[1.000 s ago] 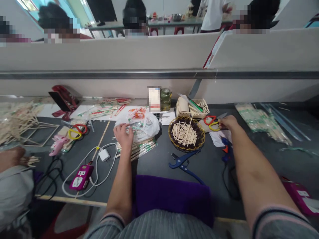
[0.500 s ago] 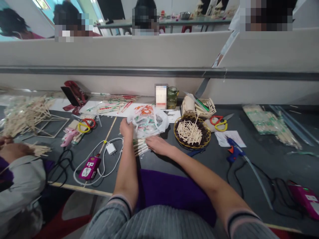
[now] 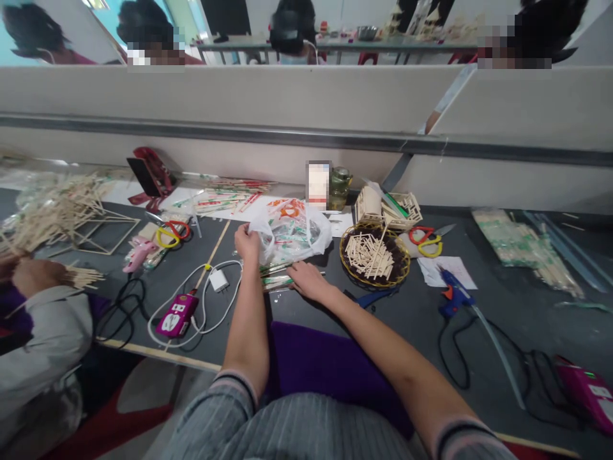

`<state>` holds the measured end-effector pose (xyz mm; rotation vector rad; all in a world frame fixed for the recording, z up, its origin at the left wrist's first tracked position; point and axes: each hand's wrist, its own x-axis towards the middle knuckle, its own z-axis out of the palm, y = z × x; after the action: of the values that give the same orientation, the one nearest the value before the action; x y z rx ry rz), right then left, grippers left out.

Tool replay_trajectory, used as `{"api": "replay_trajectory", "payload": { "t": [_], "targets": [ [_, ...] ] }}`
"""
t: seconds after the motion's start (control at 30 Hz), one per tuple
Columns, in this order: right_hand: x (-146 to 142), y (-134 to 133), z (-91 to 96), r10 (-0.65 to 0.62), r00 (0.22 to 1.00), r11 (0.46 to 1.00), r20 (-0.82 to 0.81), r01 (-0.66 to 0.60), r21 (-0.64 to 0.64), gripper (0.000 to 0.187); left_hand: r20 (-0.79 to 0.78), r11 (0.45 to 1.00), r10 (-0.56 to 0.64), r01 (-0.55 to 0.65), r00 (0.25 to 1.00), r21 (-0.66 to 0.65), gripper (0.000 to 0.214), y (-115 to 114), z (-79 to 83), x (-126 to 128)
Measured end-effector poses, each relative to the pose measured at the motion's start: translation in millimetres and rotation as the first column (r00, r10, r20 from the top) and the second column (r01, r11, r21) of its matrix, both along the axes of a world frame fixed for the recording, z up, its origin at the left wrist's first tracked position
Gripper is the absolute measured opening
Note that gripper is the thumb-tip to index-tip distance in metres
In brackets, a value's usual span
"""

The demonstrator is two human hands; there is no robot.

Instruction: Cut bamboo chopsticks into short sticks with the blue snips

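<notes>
My left hand (image 3: 248, 243) is closed on the left edge of a white plastic bag (image 3: 320, 237) with orange print. Inside the bag, wrappers with green and red print show through. Just in front of the bag lie paper-wrapped chopsticks (image 3: 275, 279). My right hand (image 3: 309, 279) rests over their right end with its fingers curled on them; the fingertips are partly hidden. To its right, a round yellow-rimmed basket (image 3: 408, 259) holds many short cut sticks (image 3: 368, 255).
Right of the basket are scissors (image 3: 426, 241) and a blue glue gun (image 3: 454, 294) with its cord. A white cable, a charger (image 3: 219, 281) and a magenta box (image 3: 177, 315) lie left. A co-worker's hand (image 3: 38, 278) holds sticks at far left. A glass jar (image 3: 340, 188) stands behind.
The camera view has shifted slightly. My left hand stays at the bag's edge and my right hand at the chopsticks; a thin stick end now shows to the right of my right hand.
</notes>
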<state>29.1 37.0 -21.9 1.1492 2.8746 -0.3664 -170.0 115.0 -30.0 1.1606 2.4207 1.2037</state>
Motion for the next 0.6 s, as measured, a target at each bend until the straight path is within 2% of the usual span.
{"api": "replay_trajectory", "payload": {
  "t": [0.1, 0.27, 0.33, 0.47, 0.6],
  "targets": [
    [1.2, -4.0, 1.9, -0.019, 0.999, 1.000, -0.033, 0.020, 0.008, 0.034, -0.011, 1.000, -0.010, 0.010, 1.000, 0.006, 0.037, -5.8, 1.5, 4.3],
    [2.6, -10.6, 0.0, -0.015, 0.994, 0.997, -0.112, 0.023, 0.070, 0.049, -0.095, 0.989, 0.011, 0.003, 0.995, 0.147, 0.038, -12.5, 8.7, 11.1],
    [2.0, -11.4, -2.6, -0.035, 0.997, 0.997, -0.071, 0.039, 0.064, 0.043, -0.159, 0.980, -0.012, 0.043, 0.987, 0.194, 0.036, -16.1, 11.4, 17.1],
    [0.1, -9.0, -4.8, -0.084, 0.996, 0.995, -0.036, 0.086, 0.056, 0.019, -0.282, 0.944, -0.041, 0.129, 0.959, 0.304, 0.032, -27.2, 15.6, 34.7],
    [0.5, -4.8, -4.4, -0.134, 0.989, 0.988, -0.062, 0.138, 0.074, 0.019, -0.369, 0.896, -0.113, 0.255, 0.923, 0.364, 0.027, -44.7, 16.4, 55.0]
  ]
}}
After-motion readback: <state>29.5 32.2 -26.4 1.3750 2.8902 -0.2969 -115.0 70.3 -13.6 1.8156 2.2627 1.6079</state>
